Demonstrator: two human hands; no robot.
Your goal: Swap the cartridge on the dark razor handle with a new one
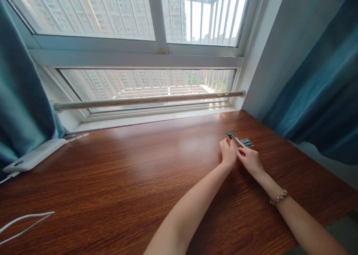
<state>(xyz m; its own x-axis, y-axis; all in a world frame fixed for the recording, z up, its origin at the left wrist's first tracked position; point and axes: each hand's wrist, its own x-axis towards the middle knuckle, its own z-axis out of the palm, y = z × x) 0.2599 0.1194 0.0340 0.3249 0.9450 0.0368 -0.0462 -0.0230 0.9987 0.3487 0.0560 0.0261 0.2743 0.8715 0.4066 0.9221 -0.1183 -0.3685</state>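
Note:
On the right part of a wooden table (pixel 140 180), my two hands meet around a razor (pixel 234 137) with a green head and a pale handle. My right hand (pixel 250 158) is closed round the lower end of the handle. My left hand (pixel 228 153) is curled against the razor's left side, its fingertips touching the handle just below the head. Just right of the razor lies a small pack of green blade cartridges (pixel 247 142) flat on the table. A bead bracelet (pixel 278 197) sits on my right wrist.
A white power bank (pixel 33 156) with a white cable (pixel 22 223) lies at the table's left end. A metal rail (pixel 145 100) runs along the window behind the table. Teal curtains (pixel 321 87) hang at both sides.

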